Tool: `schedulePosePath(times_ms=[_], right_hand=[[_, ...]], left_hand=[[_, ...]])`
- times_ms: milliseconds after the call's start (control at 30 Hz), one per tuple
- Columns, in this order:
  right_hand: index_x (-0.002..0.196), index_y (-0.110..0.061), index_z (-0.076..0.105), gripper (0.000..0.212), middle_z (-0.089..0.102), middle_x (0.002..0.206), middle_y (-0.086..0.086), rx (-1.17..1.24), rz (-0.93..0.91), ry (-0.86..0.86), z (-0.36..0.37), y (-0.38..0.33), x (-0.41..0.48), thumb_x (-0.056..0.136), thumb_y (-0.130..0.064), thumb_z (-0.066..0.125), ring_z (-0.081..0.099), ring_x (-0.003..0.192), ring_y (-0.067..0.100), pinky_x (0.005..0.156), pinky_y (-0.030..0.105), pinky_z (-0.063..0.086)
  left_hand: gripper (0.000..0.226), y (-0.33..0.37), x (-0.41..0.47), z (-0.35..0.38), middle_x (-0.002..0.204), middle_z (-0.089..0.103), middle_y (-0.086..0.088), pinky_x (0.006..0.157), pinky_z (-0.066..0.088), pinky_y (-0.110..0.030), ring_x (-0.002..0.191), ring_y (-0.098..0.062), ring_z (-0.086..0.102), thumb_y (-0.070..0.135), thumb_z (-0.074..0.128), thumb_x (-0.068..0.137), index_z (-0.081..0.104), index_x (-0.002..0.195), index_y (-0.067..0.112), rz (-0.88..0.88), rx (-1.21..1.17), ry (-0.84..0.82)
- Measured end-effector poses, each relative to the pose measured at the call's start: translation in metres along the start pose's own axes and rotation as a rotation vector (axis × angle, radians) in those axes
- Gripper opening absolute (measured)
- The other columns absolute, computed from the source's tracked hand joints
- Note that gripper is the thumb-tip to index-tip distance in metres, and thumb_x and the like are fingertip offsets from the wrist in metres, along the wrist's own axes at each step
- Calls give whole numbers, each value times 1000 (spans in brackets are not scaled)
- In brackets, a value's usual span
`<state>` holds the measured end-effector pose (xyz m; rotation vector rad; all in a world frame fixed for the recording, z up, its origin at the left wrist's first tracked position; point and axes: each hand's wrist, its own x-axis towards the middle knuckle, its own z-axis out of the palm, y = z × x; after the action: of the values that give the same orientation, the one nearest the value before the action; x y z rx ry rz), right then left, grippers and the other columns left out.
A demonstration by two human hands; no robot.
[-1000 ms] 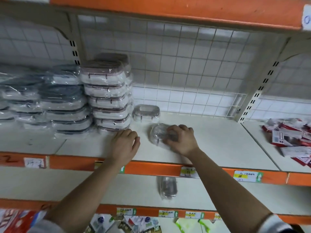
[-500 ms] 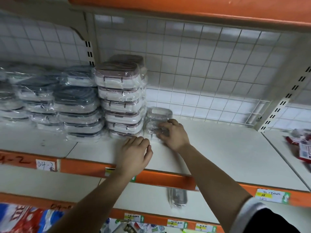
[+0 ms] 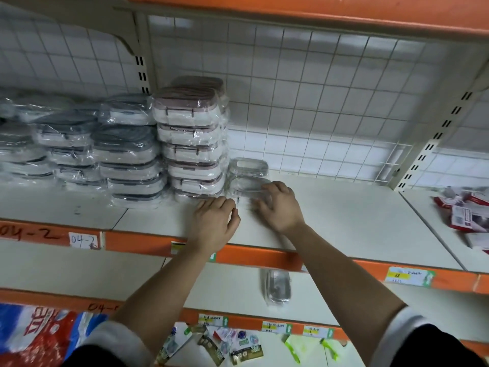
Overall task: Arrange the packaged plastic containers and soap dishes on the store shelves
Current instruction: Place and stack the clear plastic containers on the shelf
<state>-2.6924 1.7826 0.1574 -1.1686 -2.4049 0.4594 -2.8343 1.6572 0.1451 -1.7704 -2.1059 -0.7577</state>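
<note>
The clear soap dish (image 3: 244,185) sits at centre frame on the shelf (image 3: 344,215). It is just beside the pink-lidded container stack (image 3: 193,144) and in front of a second dish (image 3: 248,166), likely to start a tidy row. Your right hand (image 3: 280,205) curls its fingers over the dish's right end, apparently seating it. Your left hand (image 3: 214,222) rests loosely curled on the shelf, holding nothing, probably bracing you.

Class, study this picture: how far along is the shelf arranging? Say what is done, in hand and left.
Done: the wrapped container stacks stand left on the shelf, with the back soap dish beside them. In hand: the right hand holds the front soap dish ahead of it; the left hand rests on the shelf, holding nothing. Left: the lower soap dish lies alone one shelf down, probably next.
</note>
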Motion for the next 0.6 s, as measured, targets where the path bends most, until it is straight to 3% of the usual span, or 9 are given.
schedulePosePath(times_ms=[100, 200, 333, 467, 600], right_hand=[[125, -8, 60, 35, 58, 127, 13, 7, -50, 71, -9, -1, -29, 94, -25, 59, 47, 120, 36, 100, 39, 37], [126, -10, 60, 35, 57, 128, 10, 8, -17, 104, -19, -2, -58, 94, -22, 58, 47, 120, 33, 100, 35, 37], [124, -8, 61, 33, 59, 123, 11, 26, 9, 178, -25, -3, -106, 92, -16, 58, 48, 117, 33, 98, 35, 38], [107, -3, 66, 19, 64, 98, 13, 49, 13, 305, -16, -7, -160, 90, -12, 61, 55, 100, 33, 87, 36, 42], [103, -5, 67, 16, 64, 96, 10, 57, 57, 277, 19, 4, -202, 89, -12, 63, 56, 97, 31, 78, 33, 43]], left_hand=[[34, 4, -3, -8, 83, 65, -7, 76, 48, -39, 78, -31, 61, 29, 37, 87, 66, 86, 11, -10, -7, -43], [34, 7, -20, -16, 90, 66, -7, 80, 48, -40, 84, -31, 61, 29, 40, 88, 68, 94, 12, -5, -11, -30], [30, 6, -62, -22, 94, 66, -4, 79, 43, -39, 84, -29, 60, 28, 44, 89, 68, 97, 12, 73, -58, 40], [25, 8, -108, -21, 91, 65, -5, 77, 37, -38, 82, -29, 61, 25, 47, 90, 67, 93, 11, 152, -83, 61], [29, 10, -150, -6, 95, 66, -7, 77, 40, -38, 85, -30, 62, 26, 46, 89, 68, 96, 9, 128, -134, -41]])
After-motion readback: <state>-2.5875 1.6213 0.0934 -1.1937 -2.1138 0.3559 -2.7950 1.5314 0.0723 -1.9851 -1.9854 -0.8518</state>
